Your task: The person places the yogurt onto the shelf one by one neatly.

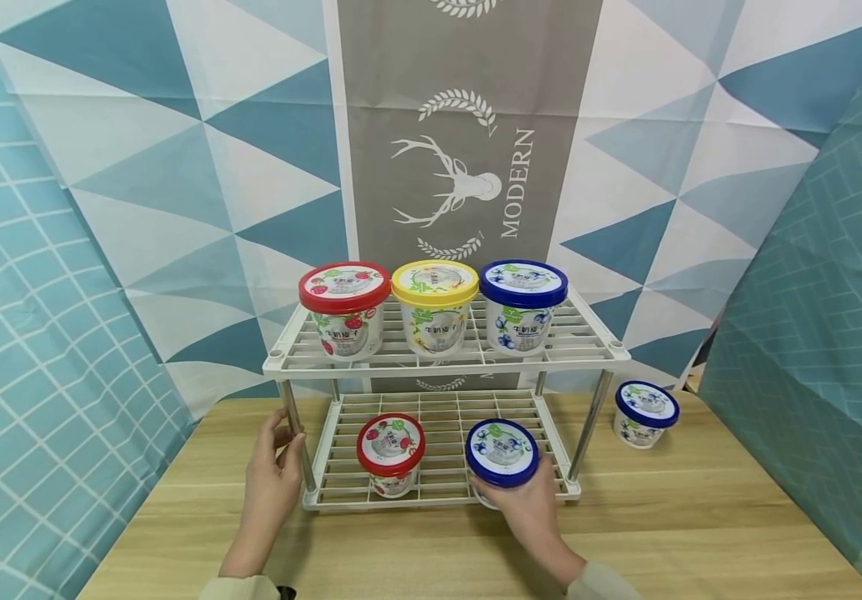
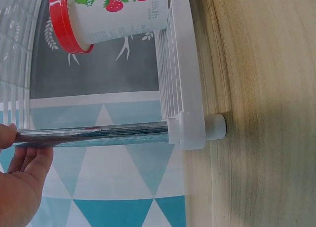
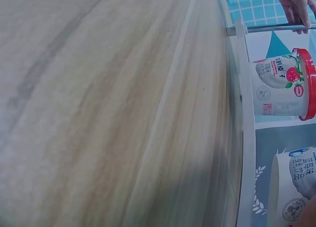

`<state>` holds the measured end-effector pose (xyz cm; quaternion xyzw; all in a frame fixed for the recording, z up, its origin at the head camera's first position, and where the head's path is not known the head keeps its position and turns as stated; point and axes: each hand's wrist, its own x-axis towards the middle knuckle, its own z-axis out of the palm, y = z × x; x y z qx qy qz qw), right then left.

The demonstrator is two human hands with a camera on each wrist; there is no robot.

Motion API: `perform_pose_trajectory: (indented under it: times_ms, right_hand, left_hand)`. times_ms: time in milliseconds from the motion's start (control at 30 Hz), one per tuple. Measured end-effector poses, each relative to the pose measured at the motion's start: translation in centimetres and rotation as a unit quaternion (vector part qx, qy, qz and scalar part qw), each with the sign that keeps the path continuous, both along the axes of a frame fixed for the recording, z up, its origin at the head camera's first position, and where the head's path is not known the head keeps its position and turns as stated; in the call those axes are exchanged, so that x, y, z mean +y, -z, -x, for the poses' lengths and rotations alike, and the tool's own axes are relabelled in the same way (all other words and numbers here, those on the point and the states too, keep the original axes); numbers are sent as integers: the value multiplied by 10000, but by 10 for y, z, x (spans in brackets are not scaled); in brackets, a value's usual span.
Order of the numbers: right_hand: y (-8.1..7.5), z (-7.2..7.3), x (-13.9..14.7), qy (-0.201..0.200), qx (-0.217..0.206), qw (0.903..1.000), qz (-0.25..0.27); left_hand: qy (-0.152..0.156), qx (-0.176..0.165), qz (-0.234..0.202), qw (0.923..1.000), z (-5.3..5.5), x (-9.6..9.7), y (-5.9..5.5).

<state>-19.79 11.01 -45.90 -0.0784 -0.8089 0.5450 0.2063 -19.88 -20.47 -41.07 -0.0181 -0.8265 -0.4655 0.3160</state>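
My right hand (image 1: 534, 510) grips a blue-lidded tub (image 1: 502, 450) at the front right of the lower shelf. Its thumb lies across the front below the lid, and the fingers are mostly hidden behind the tub. At the rack's left side, my left hand (image 1: 272, 475) holds the metal post (image 2: 94, 135) between thumb and fingers. A red-lidded tub (image 1: 392, 450) stands upright on the lower shelf, left of the gripped one. The right wrist view catches the white side of the gripped tub (image 3: 291, 187).
The white two-tier rack (image 1: 371, 505) stands on a wooden table (image 1: 416, 554). Its upper tier bears a red-lidded tub (image 1: 344, 308), a yellow-lidded tub (image 1: 434, 307) and a blue-lidded tub (image 1: 523, 307). Another small blue-lidded tub (image 1: 645, 412) sits right of the rack. Patterned cloth hangs behind.
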Motion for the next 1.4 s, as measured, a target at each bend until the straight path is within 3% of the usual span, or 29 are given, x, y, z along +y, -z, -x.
perform_pose_trajectory:
  times_ms: [1133, 1400]
  right_hand:
    - [5, 15, -27, 67, 314, 9995, -28]
    - [10, 20, -33, -123, 420, 9989, 191]
  left_hand:
    - [48, -63, -21, 10000, -1, 0, 1]
    - [6, -121, 59, 9999, -2, 1, 0]
